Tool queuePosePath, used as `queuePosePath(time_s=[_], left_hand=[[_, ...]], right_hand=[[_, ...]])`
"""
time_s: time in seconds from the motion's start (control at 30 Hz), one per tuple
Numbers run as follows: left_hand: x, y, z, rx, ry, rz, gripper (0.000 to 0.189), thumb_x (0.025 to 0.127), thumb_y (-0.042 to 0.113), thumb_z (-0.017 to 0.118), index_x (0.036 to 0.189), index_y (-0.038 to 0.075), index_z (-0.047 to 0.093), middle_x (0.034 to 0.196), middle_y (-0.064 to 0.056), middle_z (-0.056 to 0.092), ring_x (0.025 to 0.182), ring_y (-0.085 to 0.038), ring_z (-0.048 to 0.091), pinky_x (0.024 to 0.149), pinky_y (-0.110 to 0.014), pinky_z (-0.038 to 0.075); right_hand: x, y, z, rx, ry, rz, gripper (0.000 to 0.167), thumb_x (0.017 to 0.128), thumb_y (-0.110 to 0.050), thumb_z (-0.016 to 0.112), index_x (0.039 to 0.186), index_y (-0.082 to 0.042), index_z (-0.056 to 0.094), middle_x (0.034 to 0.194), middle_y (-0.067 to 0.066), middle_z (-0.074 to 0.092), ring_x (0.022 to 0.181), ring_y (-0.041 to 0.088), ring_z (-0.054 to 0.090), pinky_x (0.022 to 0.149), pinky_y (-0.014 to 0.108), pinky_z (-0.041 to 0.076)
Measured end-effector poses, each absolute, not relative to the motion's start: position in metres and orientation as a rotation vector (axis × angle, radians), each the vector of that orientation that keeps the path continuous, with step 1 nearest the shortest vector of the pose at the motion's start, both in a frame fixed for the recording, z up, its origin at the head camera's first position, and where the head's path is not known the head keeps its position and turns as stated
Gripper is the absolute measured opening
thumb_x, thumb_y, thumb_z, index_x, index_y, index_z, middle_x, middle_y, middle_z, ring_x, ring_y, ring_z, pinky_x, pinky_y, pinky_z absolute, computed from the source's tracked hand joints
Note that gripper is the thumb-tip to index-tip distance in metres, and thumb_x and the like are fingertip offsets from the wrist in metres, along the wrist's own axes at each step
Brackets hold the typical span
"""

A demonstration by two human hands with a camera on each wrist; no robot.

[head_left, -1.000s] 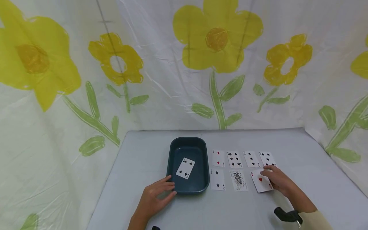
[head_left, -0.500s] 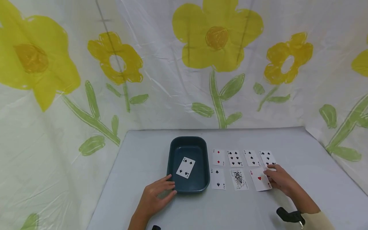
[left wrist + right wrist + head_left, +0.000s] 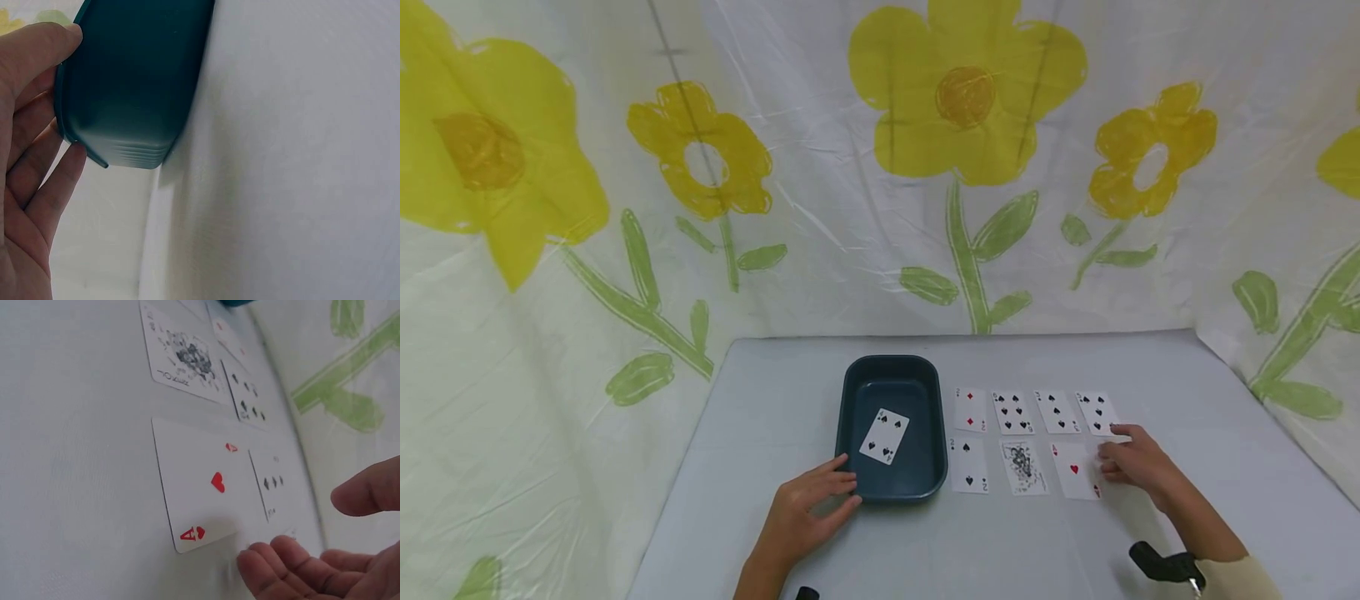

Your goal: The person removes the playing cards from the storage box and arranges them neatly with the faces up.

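Note:
My left hand rests at the near left corner of a dark teal tray. Its fingers and thumb touch the rim and are nearly straight, as the left wrist view also shows. Inside the tray lies one playing card, a four of spades. My right hand holds nothing; its fingers are loosely bent just right of the ace of hearts. That card lies face up and flat. In the right wrist view, the thumb stands apart from the fingers, beside the ace.
Face-up cards form two rows right of the tray. The back row has a two of diamonds and several spades cards, the last by my right fingertips. In front lie a two of spades and a joker. Behind hangs a flower-painted sheet.
My right hand has let go of the ace of hearts and drawn away to the right. The ace, earlier slightly tilted, now lies flat. The left hand has stayed at the tray.

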State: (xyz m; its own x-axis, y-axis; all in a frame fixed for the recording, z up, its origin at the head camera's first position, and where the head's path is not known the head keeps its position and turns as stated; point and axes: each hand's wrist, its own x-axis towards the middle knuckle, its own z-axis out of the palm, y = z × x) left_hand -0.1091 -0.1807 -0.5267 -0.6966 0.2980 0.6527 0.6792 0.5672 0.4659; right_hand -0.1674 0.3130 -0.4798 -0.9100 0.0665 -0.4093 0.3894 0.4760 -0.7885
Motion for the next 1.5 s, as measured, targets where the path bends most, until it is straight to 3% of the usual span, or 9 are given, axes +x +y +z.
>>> queuePosePath(time_s=[0.27, 0.57, 0.83, 1.3, 1.5], left_hand=[[-0.109, -0.183, -0.527, -0.769, -2.323, -1.001, 0.022, 0.076, 0.016, 0.089, 0.095, 0.011, 0.081, 0.104, 0.010, 0.074, 0.114, -0.015, 0.066, 0.090, -0.030, 0.055], [-0.109, -0.184, -0.528, -0.769, -2.326, -1.007, 0.021, 0.078, 0.018, 0.088, 0.096, 0.011, 0.081, 0.104, 0.010, 0.074, 0.115, -0.015, 0.065, 0.090, -0.029, 0.055], [-0.109, -0.183, -0.526, -0.770, -2.318, -0.992, 0.023, 0.074, 0.015, 0.090, 0.094, 0.010, 0.080, 0.102, 0.007, 0.075, 0.113, -0.015, 0.066, 0.087, -0.031, 0.056], [-0.107, -0.183, -0.528, -0.771, -2.346, -1.015, 0.019, 0.083, 0.022, 0.084, 0.097, 0.010, 0.080, 0.104, 0.005, 0.075, 0.114, -0.021, 0.067, 0.091, -0.030, 0.055], [-0.107, -0.183, -0.526, -0.758, -2.349, -1.021, 0.021, 0.077, 0.017, 0.089, 0.096, 0.011, 0.080, 0.104, 0.008, 0.075, 0.115, -0.015, 0.065, 0.089, -0.032, 0.056]], right_hand=[[-0.165, 0.298, -0.465, 0.254, 2.136, -1.774, 0.071, 0.106, -0.020, 0.050, 0.153, 0.011, 0.007, 0.140, 0.038, 0.042, 0.112, 0.037, 0.064, 0.095, 0.044, 0.053], [-0.175, 0.271, -0.436, 0.018, 1.718, -2.051, 0.067, 0.107, -0.014, 0.047, 0.155, 0.006, 0.003, 0.126, 0.008, 0.059, 0.120, 0.031, 0.061, 0.105, 0.049, 0.044], [-0.182, 0.224, -0.419, -0.067, 1.606, -2.066, 0.065, 0.106, -0.007, 0.048, 0.155, 0.006, 0.007, 0.135, 0.016, 0.053, 0.126, 0.037, 0.056, 0.105, 0.046, 0.044], [-0.197, 0.128, -0.424, -0.146, 1.571, -1.952, 0.054, 0.104, -0.008, 0.049, 0.151, 0.005, 0.024, 0.141, 0.027, 0.048, 0.121, 0.037, 0.060, 0.102, 0.045, 0.048], [-0.202, 0.098, -0.436, -0.102, 1.538, -1.899, 0.061, 0.100, -0.007, 0.053, 0.151, 0.006, 0.023, 0.150, 0.036, 0.029, 0.125, 0.048, 0.053, 0.099, 0.045, 0.051]])
